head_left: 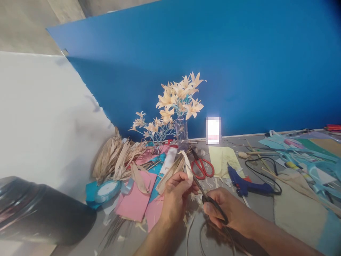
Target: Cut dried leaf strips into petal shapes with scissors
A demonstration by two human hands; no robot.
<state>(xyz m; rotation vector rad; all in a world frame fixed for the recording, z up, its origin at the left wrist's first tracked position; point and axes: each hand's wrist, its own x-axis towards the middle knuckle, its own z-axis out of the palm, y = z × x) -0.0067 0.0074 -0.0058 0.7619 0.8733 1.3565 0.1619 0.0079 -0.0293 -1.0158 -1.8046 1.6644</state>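
My left hand [177, 193] pinches a pale strip of dried husk [188, 166] between thumb and fingers, its narrow end curling upward. My right hand [222, 206] is wrapped round the black handles of a pair of scissors [214, 208]. The scissors' blades point up and left and reach the lower part of the strip, beside my left fingers. Whether the blades are apart is hard to see. Just beyond my hands lie red-handled scissors [203, 168]. Behind them, cream flowers [181, 94] on blue stems stand in a clear vase [182, 133].
Dried husks [114, 160], a ribbon roll [106, 191] and pink sheets [135, 195] lie on the left, near a dark cylinder [45, 211]. On the right are a blue glue gun [247, 184] with its black cord, yellow paper [223, 160] and blue scraps [322, 167].
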